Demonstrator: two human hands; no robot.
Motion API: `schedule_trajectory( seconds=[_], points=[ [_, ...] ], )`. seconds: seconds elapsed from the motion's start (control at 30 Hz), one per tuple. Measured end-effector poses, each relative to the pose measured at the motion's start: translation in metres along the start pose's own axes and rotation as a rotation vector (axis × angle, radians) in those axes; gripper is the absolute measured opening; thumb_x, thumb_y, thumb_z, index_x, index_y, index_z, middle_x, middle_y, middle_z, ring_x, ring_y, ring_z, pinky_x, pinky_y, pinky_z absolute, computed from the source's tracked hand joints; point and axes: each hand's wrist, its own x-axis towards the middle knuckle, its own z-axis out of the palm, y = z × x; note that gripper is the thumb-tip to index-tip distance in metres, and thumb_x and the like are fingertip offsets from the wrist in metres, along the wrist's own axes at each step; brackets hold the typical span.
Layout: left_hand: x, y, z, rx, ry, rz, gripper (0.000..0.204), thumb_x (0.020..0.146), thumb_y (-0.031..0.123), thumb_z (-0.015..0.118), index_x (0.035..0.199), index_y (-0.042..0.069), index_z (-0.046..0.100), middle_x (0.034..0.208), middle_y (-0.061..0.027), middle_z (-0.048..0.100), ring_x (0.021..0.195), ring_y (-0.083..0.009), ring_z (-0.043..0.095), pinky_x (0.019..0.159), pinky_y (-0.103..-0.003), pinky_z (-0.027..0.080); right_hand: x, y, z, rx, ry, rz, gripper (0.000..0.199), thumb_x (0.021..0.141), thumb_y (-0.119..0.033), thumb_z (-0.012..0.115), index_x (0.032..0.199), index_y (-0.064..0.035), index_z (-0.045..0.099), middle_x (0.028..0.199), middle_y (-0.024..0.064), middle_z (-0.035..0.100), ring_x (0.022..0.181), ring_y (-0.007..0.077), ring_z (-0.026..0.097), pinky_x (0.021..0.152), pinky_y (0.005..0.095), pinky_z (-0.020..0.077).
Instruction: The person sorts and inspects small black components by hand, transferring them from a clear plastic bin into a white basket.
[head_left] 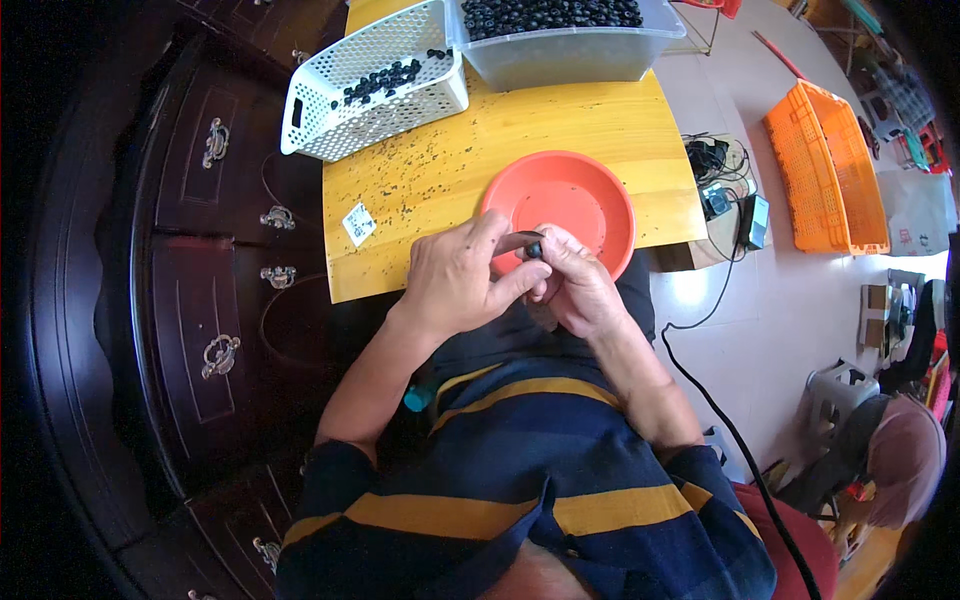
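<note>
Both my hands meet over the near edge of a red round basin [575, 205] on the yellow table. My right hand [580, 292] is closed, pinching a small dark round berry-like piece [534, 250] between thumb and fingers. My left hand [455, 270] is closed on a thin, dark, curved blade-like strip [515, 241], which reaches across to the round piece. My left thumb tip lies just below that piece. A few tiny dark specks lie in the basin. The fingers partly hide the strip, so its full shape cannot be made out.
A white perforated basket [400, 110] holds several dark round pieces; a translucent bin [570, 60] beside it is heaped with more. Dark crumbs and a white paper square [358, 224] lie on the yellow table [500, 120]. Dark drawers [200, 330] stand left; an orange crate [815, 170] and black cable [720, 405] right.
</note>
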Motion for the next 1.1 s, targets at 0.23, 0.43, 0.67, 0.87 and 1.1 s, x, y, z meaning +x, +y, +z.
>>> schedule_trajectory(
  seconds=[0.23,0.43,0.67,0.87,1.1],
  points=[
    [0.002,-0.006,0.002,0.074,-0.045,0.029,0.045,0.088,0.050,0.074,0.095,0.008,0.059,0.079,-0.0102,0.071,0.069,-0.0309,0.072,0.060,-0.042,0.055,0.002,0.009,-0.010,0.003,-0.013,-0.010,0.020,0.103,-0.030,0.062,0.096,-0.0112,0.060,0.080,-0.0028,0.058,0.064,0.0059,0.048,0.059,0.0218,0.0403],
    [0.002,-0.011,0.006,0.067,-0.019,0.052,0.045,0.087,0.050,0.074,0.092,0.009,0.059,0.076,-0.0105,0.069,0.065,-0.0303,0.070,0.057,-0.042,0.054,0.003,0.007,-0.005,0.013,0.010,-0.016,0.020,0.103,-0.030,0.062,0.096,-0.0119,0.058,0.079,-0.0034,0.055,0.065,0.0064,0.048,0.060,0.0235,0.0406],
    [0.002,-0.022,0.014,0.102,-0.042,0.079,0.047,0.088,0.053,0.072,0.085,0.008,0.059,0.070,-0.0104,0.066,0.062,-0.0316,0.069,0.055,-0.042,0.054,0.003,0.010,-0.007,0.017,0.055,0.013,0.018,0.104,-0.030,0.060,0.096,-0.0140,0.057,0.077,-0.0038,0.054,0.065,0.0075,0.047,0.060,0.0242,0.0394],
    [0.004,-0.023,0.016,0.080,-0.022,0.117,0.044,0.092,0.050,0.069,0.081,0.009,0.059,0.068,-0.0103,0.067,0.062,-0.0307,0.070,0.054,-0.041,0.053,0.005,0.010,0.006,0.064,0.201,0.024,0.020,0.105,-0.032,0.058,0.095,-0.0146,0.058,0.076,-0.0043,0.052,0.064,0.0070,0.046,0.059,0.0241,0.0389],
    [0.005,-0.013,0.012,-0.138,0.090,0.116,0.027,0.087,0.029,0.078,0.099,0.007,0.066,0.074,-0.0114,0.070,0.066,-0.0309,0.072,0.057,-0.040,0.056,0.006,0.007,0.011,0.116,0.184,0.054,0.023,0.107,-0.034,0.055,0.097,-0.0139,0.057,0.078,-0.0043,0.051,0.065,0.0078,0.046,0.059,0.0241,0.0396]
  ],
)
